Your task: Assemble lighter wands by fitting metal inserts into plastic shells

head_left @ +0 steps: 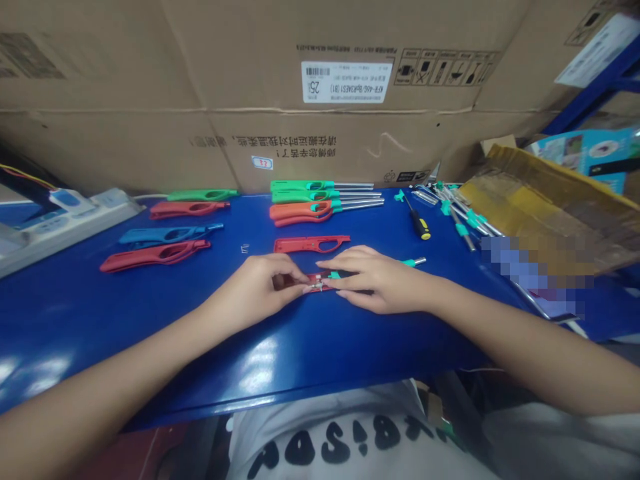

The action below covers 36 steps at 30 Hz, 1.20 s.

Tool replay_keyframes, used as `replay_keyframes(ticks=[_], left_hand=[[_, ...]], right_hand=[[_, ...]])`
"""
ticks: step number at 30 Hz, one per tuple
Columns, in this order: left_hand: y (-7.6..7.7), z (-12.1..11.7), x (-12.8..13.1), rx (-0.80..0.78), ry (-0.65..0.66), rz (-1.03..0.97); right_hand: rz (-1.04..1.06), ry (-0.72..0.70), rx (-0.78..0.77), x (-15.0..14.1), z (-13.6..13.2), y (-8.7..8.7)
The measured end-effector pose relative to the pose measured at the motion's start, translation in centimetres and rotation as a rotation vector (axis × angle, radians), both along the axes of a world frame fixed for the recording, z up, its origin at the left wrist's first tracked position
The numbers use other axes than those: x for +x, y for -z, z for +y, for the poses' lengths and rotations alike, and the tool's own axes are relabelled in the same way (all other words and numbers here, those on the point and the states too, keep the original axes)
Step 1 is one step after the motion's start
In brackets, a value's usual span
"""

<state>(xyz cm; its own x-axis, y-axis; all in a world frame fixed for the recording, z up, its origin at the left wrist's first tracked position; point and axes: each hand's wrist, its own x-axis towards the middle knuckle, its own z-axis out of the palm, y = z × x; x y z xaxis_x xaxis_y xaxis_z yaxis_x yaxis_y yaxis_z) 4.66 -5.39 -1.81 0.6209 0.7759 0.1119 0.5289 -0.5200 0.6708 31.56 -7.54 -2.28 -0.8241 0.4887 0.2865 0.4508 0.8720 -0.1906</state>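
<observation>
A red gas lighter (314, 288) lies with its casing opened up on the blue table, small metal and white parts showing inside. My left hand (260, 283) pinches its left end between thumb and fingers. Over its right part stretch the fingers of my right hand (377, 280), pressing on it and hiding much of it. A metal tube with a green collar (415, 262) sticks out beyond my right hand. Just behind lies a separate red casing half (313, 244). Several tiny screws (245, 249) are to its left.
Assembled green and orange lighters (300, 212) lie at the back. Red, blue and green casings (163, 235) are on the left, near a power strip (75, 217). A yellow-black screwdriver (420, 225) and several metal tubes (463, 227) lie right, by a taped carton (555, 207).
</observation>
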Motion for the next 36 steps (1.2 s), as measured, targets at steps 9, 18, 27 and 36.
replay_keyframes(ticks=[9, 18, 27, 36], left_hand=[[-0.1, -0.1, 0.1, 0.036, 0.015, -0.001], [-1.0, -0.5, -0.2, 0.102, 0.027, 0.096], [-0.9, -1.7, 0.5, 0.412, 0.241, 0.151], [0.5, -1.5, 0.9, 0.345, 0.3, 0.158]], right_hand=[[0.058, 0.067, -0.152, -0.3, -0.4, 0.0], [0.133, 0.149, -0.182, 0.8, 0.5, -0.7], [0.127, 0.13, -0.204, 1.3, 0.7, -1.2], [0.118, 0.142, -0.222, 1.1, 1.0, -0.4]])
